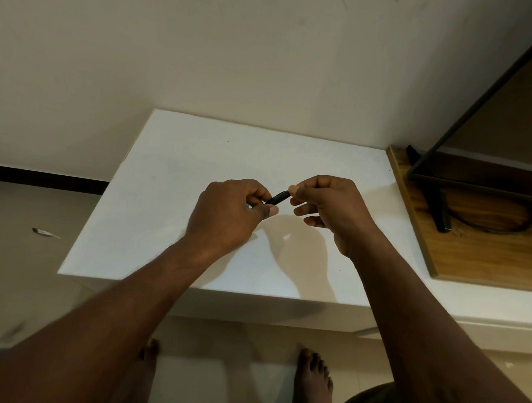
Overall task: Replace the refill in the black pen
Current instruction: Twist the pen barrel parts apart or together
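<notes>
Gripping the short black plastic pen [278, 198] above the white rectangular tabletop [184, 154]: left hand [226, 221] at nine o'clock, right hand [329, 210] at three. Probably pulling it apart (refill unseen); calls next for opposite twists.

White table [199, 154], wooden board [484, 252], black stand [441, 210]
</notes>
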Tool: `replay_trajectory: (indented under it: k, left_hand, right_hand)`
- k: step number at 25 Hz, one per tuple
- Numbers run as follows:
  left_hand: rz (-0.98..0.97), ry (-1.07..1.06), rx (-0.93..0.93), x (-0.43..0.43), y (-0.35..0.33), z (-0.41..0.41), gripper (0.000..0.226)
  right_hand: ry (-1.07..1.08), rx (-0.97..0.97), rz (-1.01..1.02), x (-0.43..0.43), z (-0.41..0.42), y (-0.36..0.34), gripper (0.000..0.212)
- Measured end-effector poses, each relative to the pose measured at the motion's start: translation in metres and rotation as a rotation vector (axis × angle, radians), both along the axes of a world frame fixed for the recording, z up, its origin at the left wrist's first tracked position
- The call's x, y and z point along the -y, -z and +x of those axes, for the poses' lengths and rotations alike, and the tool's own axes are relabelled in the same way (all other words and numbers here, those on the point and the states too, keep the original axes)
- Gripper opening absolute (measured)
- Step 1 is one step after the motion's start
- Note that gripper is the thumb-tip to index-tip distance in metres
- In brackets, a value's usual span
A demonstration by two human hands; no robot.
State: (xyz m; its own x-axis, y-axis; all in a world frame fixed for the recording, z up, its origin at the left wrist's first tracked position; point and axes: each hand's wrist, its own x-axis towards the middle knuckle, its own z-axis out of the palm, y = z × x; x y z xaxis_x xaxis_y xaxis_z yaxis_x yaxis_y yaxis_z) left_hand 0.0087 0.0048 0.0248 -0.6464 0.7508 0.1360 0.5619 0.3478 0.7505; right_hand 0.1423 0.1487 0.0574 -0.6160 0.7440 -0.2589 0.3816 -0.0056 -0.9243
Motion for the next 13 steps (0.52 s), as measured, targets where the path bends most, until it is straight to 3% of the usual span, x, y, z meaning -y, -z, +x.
replay_trajectory:
  k: [13]
  left_hand:
    - [-0.029, 0.035, 0.06, -0.0024, -0.0029, 0.0014, 0.015]
  right_hand:
    - [0.08, 0.01, 0.05, 0.0013, -0.0044, -0.0008, 0.012]
